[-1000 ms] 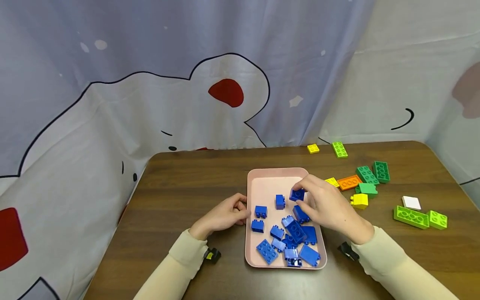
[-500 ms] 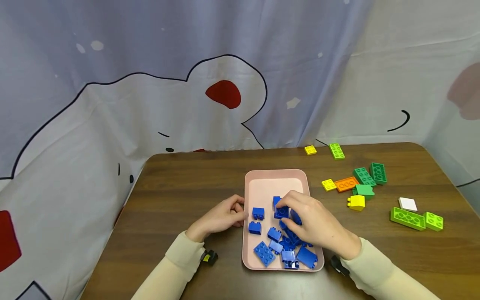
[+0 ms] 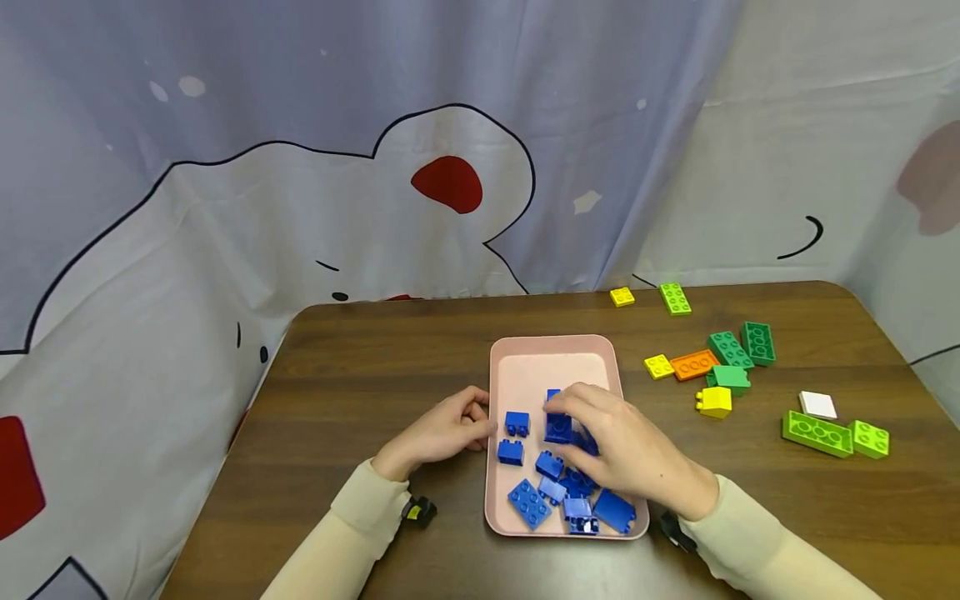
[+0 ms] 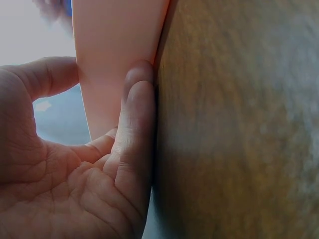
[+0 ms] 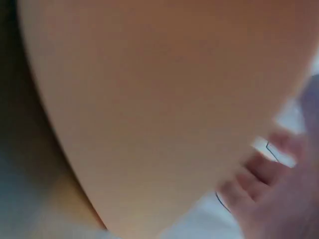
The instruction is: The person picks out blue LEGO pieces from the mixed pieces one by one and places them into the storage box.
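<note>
A pink tray [image 3: 555, 341] holds several blue building bricks, loosely spread or heaped toward its near end. My right hand [image 3: 626, 437] reaches over its right side and pinches a dark blue brick [image 3: 558, 428] between thumb and fingers. Another blue brick [image 3: 552, 392] shows just beyond it, partly hidden. At the left edge, my left hand [image 3: 446, 429] holds the tray: the left wrist view has the thumb [image 4: 57, 74] at the rim and the fingers [image 4: 137, 114] along the outer wall. The right wrist view is mostly filled by the tray wall [image 5: 149, 99], hiding the pinched brick.
Right of the tray, loose bricks lie on the wooden table [image 3: 375, 358]: orange [image 3: 693, 364], yellow [image 3: 714, 402], dark green [image 3: 759, 343], light green [image 3: 817, 433] and a white piece [image 3: 817, 405]. A patterned curtain [image 3: 337, 225] hangs behind the table.
My right hand has carried the pinched brick left and slightly nearer, from the tray's right side to beside another blue brick. The left hand stays at the tray's edge.
</note>
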The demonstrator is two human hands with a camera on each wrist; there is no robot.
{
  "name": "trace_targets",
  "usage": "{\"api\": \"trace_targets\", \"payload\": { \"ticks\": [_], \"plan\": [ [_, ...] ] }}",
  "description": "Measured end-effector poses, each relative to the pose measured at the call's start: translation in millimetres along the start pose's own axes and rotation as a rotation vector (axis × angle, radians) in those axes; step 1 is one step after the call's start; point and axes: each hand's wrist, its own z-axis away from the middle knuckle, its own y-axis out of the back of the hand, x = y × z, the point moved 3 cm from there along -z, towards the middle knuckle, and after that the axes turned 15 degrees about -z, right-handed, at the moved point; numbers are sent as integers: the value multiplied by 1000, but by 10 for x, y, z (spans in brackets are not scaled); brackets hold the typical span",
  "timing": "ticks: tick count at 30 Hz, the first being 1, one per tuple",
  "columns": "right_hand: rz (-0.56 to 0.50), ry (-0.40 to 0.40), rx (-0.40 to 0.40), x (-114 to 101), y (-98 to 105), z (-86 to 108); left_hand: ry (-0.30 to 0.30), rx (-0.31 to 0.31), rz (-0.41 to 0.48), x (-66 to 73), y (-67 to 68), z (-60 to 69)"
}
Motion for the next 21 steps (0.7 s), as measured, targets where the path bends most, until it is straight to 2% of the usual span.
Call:
{"api": "trace_targets", "payload": {
  "ticks": [4,6,15,21],
  "plan": [
    [29,-71,-124,11,-37,49,0,-2,10,-9,-19,-20],
    [32,-89,-145,18,-44,62,-1,-4,13,-9,-29,-27],
    [33,-94,-140,67,-6,62,-12,-9,28,-9,-38,-41],
    [57,-111,-101,184,105,62,-19,-10,29,-16,-31,-69]
  ]
}}
